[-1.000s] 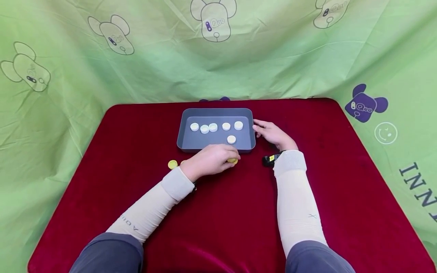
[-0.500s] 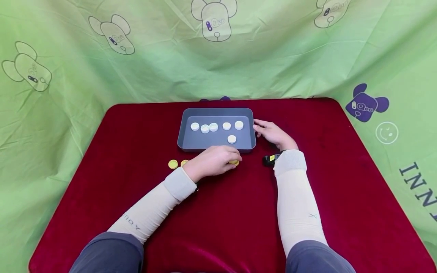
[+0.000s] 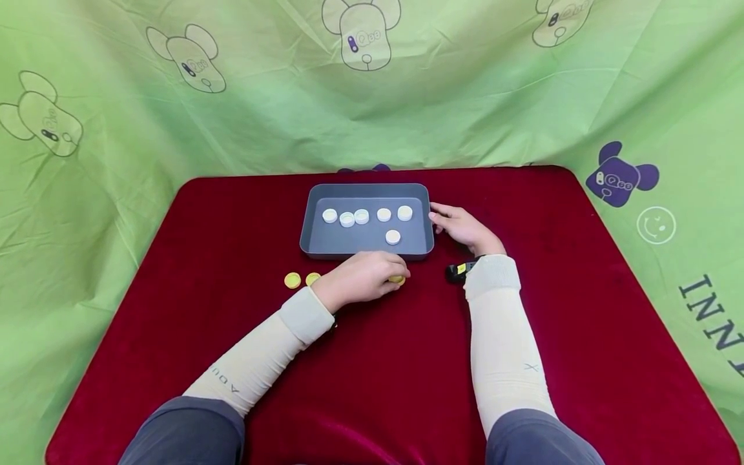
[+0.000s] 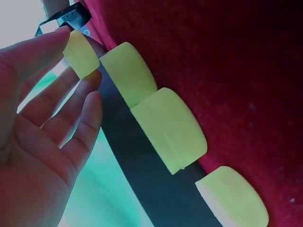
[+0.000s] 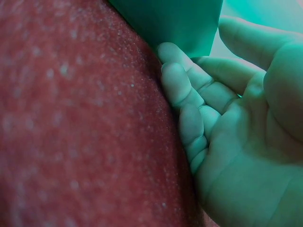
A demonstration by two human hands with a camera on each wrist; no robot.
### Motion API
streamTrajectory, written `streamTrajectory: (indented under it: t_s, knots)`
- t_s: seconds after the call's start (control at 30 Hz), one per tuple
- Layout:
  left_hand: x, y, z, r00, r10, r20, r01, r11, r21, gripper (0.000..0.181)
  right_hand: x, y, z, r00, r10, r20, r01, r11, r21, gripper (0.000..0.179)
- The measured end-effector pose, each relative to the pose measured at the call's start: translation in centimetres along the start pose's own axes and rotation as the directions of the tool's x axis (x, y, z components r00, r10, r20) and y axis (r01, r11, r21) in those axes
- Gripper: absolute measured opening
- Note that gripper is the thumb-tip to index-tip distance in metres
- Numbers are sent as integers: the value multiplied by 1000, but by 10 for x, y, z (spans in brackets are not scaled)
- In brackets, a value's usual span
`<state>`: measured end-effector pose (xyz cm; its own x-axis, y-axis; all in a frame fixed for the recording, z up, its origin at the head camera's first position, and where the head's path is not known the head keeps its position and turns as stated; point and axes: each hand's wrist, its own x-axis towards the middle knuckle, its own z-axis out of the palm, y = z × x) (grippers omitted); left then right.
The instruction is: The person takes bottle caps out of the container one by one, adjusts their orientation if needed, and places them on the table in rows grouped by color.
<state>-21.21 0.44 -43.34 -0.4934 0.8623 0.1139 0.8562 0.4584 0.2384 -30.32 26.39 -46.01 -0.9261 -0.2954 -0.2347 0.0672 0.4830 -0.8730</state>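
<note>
Here, left hand (image 3: 365, 274) pinches yellow cap (image 4: 81, 54) just outside tray (image 3: 349, 241); relaxed right hand (image 3: 463, 227) touches side edge.

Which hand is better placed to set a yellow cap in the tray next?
Probably the left: the left hand pinches a yellow cap just in front of the tray. The right hand, at the tray's right side, shows no cap in its fingers.

The left hand (image 3: 365, 276) pinches, thumb opposing fingers; the right hand (image 3: 463, 228), farther right, has loosely bent fingers.
</note>
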Motion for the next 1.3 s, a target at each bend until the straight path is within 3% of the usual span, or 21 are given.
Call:
streamTrajectory:
  t_s: [0.67,1.3]
  knots:
    - [1,1,3,999,-20,48,21,1000,-20,23,-1,-2,0,1000,-11,11,11,1000,24,56]
    - [3,1,5,999,-21,49,22,999,-26,22,-1,-2,0,1000,-24,5,24,999,32,54]
